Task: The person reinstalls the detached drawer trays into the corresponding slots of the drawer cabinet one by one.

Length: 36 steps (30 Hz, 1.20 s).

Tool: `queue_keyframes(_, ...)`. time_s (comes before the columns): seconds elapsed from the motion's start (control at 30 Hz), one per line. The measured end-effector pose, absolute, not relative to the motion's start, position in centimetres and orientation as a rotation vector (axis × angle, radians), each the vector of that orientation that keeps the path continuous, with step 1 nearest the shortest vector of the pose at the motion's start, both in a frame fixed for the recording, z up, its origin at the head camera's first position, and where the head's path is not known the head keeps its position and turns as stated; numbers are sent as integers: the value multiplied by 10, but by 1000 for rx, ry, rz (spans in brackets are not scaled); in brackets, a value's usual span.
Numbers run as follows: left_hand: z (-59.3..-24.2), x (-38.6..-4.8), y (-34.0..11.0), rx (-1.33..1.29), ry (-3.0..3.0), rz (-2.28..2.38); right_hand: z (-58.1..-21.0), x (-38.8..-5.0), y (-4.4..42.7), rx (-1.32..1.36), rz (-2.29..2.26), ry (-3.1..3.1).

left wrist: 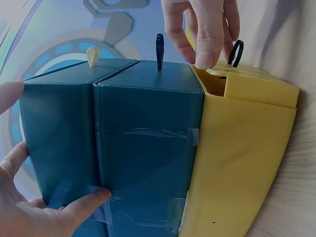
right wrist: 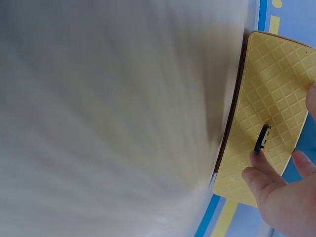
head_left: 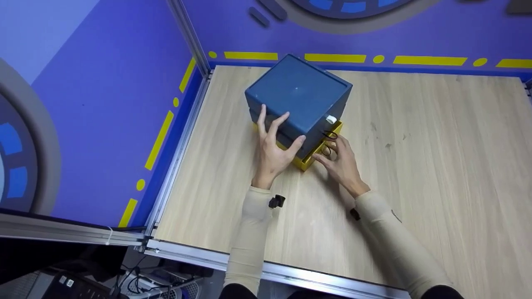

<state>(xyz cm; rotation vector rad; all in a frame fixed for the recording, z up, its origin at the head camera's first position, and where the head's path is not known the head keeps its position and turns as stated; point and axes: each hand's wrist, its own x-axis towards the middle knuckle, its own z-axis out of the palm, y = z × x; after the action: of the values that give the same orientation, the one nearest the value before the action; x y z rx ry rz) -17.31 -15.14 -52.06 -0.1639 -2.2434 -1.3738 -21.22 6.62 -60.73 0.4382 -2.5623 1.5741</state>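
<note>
Two dark blue drawer boxes [head_left: 297, 89] sit stacked on a yellow drawer box [left wrist: 237, 148]. The yellow drawer's quilted front [right wrist: 271, 89] carries a black loop [right wrist: 261, 138] and stands slightly out, leaving a narrow gap along its upper edge. With fingers spread, my left hand [head_left: 274, 155] rests against the side of the blue boxes, fingertips reaching the top box's edge. My right hand [head_left: 343, 166] is at the yellow drawer front, its fingers bent loosely around the loop area. One fingertip touches the panel beside the loop; others lie near the upper edge.
A white loop [head_left: 331, 119] and another black loop [left wrist: 159, 52] stick out from the blue drawers. The stack stands on a wooden tabletop [head_left: 436, 166]. Purple panels [head_left: 124, 83] rise at the left and back, and a metal rail [head_left: 187, 251] edges the front.
</note>
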Motion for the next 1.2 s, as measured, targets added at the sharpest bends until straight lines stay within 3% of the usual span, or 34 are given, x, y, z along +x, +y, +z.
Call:
queue_keyframes(0.7,-522,-174,-152,-186,-2246,-1385,-610,-220,58,390,1547,-2696)
queue_keyframes(0.9,-522,-172,-155,-163,-2245,-1378,-609,-224,60,492,1487,-2713)
queue_keyframes(1.07,-518,-168,-146,-134,-2324,-1421,-576,-240,104,605,1451,-2854)
queue_keyframes(1.2,-516,-162,-134,-11,-2339,-1506,-525,-258,133,366,1511,-2879)
